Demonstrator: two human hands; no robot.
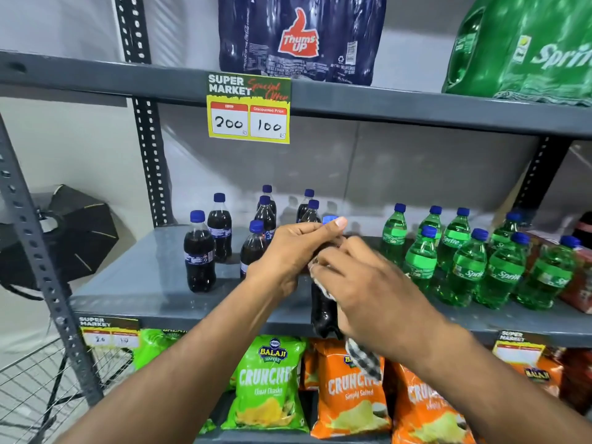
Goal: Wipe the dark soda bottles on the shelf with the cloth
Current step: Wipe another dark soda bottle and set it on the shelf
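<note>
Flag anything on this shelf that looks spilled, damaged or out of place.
Nothing spilled or damaged. The only dark bottle off the shelf is in the hands: left hand near its cap, right hand pressing the checked cloth on it.

**Readable text on the shelving**

- "Thums Up" is printed in red and white on the dark blue shrink-wrapped pack (301, 36), top shelf.
- "Sprite" (cut off at the frame edge) is seen on the green pack (525, 49) beside it.
- The yellow price tag (249, 108) on the upper shelf edge is marked "SUPER MARKET", "Special Offer", "Discounted Price", handwritten "200" and "100".
- "Sprite" is read on the green bottles (467, 270).
- Green chip bag (267, 382): "BALAJI", "CRUNCHE…".
- Orange chip bag (350, 398): "CRUNCH…", "Simply Salted".
- Lower-left tag (109, 331): "SUPER MARKET"; numbers not legible.
</note>
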